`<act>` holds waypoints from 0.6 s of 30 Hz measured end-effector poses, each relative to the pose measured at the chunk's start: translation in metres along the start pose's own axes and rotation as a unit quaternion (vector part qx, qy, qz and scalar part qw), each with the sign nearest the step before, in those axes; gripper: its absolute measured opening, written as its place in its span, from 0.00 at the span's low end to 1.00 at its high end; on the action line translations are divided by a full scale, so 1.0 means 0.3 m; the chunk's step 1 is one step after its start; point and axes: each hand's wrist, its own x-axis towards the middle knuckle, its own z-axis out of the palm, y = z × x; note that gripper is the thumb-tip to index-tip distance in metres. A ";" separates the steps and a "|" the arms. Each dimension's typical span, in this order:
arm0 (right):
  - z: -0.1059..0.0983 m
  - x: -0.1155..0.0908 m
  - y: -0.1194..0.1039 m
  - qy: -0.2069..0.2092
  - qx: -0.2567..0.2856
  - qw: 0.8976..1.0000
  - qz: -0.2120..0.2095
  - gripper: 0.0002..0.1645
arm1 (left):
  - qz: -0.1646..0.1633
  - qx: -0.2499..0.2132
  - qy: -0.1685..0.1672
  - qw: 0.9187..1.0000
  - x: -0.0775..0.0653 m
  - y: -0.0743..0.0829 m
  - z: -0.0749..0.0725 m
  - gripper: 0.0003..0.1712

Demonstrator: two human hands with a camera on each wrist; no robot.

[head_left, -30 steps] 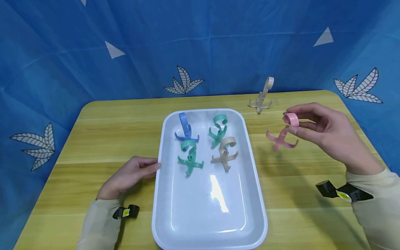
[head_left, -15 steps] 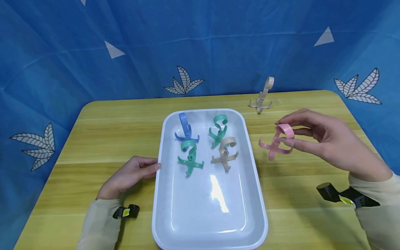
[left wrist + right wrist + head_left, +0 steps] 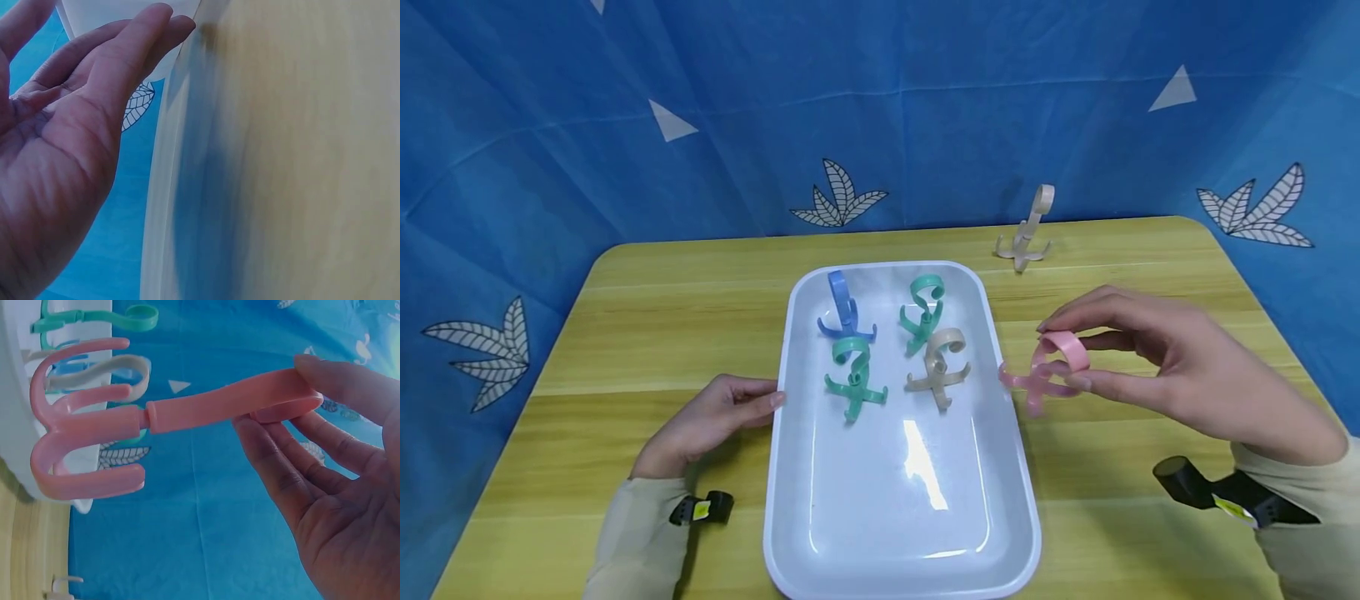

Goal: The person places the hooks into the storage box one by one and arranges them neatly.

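Note:
My right hand (image 3: 1187,371) pinches a pink hanger hook (image 3: 1036,382) by its curled top, thumb on one side and fingers on the other. In the right wrist view the pronged end of this pink hook (image 3: 90,425) points left toward the tray. It is held above the table by the right rim of the white tray (image 3: 865,517). At the tray's left rim, my left hand (image 3: 715,425) touches the edge with its fingertips. The left wrist view shows the fingers of that hand (image 3: 69,137) fairly straight against the tray's side.
Inside the tray's far half stand a blue hook (image 3: 845,308), a green hook (image 3: 922,321), a nearer green hook (image 3: 856,385) and a beige hook (image 3: 937,375). Another beige hook (image 3: 1026,237) stands at the table's back edge. Behind hangs a blue cloth (image 3: 737,125).
My right hand has brought the pink hook leftward and nearer, from over the right of the table to the tray's right rim. The left hand has stayed at the tray.

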 end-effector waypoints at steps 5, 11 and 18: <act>0.015 0.017 -0.009 -0.029 0.020 0.999 -0.022 0.33 | -0.002 0.006 0.001 1.000 -0.001 0.001 -0.002 0.27; 0.043 0.037 -0.016 -0.046 0.024 0.998 -0.031 0.30 | -0.006 0.010 -0.001 1.000 -0.007 0.001 -0.004 0.28; 0.075 0.054 -0.022 -0.063 0.050 0.995 -0.055 0.31 | 0.006 -0.002 -0.005 1.000 -0.002 0.000 -0.004 0.27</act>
